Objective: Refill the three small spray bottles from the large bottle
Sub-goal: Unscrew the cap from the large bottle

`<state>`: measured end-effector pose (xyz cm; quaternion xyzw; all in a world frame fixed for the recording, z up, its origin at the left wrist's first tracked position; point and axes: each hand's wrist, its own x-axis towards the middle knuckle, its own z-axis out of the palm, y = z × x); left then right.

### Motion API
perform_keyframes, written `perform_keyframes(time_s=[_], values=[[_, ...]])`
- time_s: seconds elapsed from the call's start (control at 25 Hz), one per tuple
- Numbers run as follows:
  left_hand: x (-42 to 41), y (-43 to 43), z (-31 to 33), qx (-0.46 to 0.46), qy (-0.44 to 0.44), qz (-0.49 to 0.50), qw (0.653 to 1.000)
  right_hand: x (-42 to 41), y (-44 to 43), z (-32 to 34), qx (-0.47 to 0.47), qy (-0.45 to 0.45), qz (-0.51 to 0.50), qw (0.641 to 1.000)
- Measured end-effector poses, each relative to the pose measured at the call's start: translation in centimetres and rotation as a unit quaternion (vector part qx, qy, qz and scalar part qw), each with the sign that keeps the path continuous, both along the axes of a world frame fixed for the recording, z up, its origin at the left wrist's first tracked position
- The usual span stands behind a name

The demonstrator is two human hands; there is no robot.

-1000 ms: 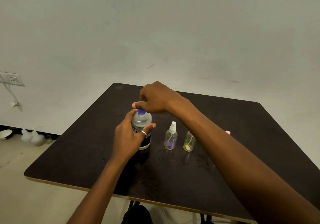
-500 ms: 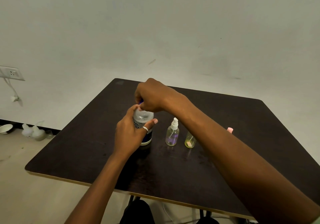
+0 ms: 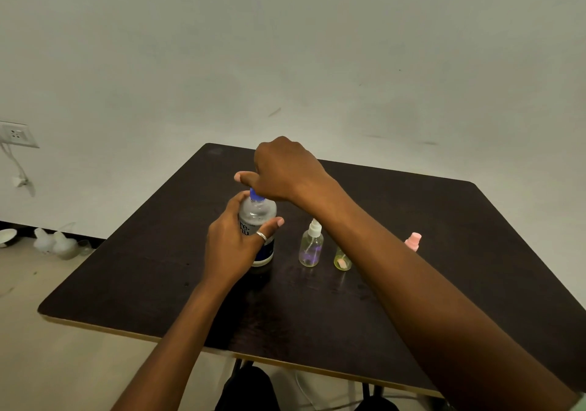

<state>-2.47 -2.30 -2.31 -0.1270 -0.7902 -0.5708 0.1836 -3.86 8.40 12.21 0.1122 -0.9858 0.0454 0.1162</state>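
Two hands: both on large clear plastic bottle [image 3: 257, 217], centre frame, upright on dark square table [image 3: 158, 268].
Left hand [image 3: 234, 245]: fingers and thumb wrapped round the body, steadying it against the twist.
Right hand [image 3: 282, 172]: fingers curled over blue screw cap [image 3: 255, 195], likely unscrewing; cap on.
Small bottles: clear purple-tinted spray bottle [image 3: 311, 247], yellow-green small bottle [image 3: 342, 258] partly behind right forearm, pink-topped small bottle [image 3: 413, 241]; row to the right, handy for pouring.

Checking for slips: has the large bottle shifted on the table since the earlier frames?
No. The large bottle keeps the same gap left of the purple spray bottle.
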Motion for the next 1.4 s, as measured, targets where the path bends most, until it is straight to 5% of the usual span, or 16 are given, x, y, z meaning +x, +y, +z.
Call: perform_keyframes(time_s=[0.28, 0.56, 0.84, 1.04, 1.4], values=[[0.1, -0.1, 0.1, 0.004, -0.001, -0.020, 1.000, 0.5, -0.6, -0.9, 0.044, 0.003, 0.037, 0.998], [0.0, 0.0, 0.0, -0.002, -0.007, -0.010, 1.000, 0.5, -0.1, -1.1, -0.015, -0.070, 0.073, 0.995], [0.1, -0.1, 0.3, -0.001, 0.005, -0.017, 1.000, 1.1, -1.1, -0.6, 0.003, 0.039, -0.023, 0.999], [-0.2, -0.3, -0.1, -0.016, 0.001, -0.010, 1.000, 1.0, -2.0, -1.3, 0.054, 0.047, 0.004, 0.997], [0.4, -0.1, 0.6, -0.006, 0.000, -0.019, 1.000, 1.0, -0.9, -0.5, -0.016, -0.084, 0.051, 0.995]])
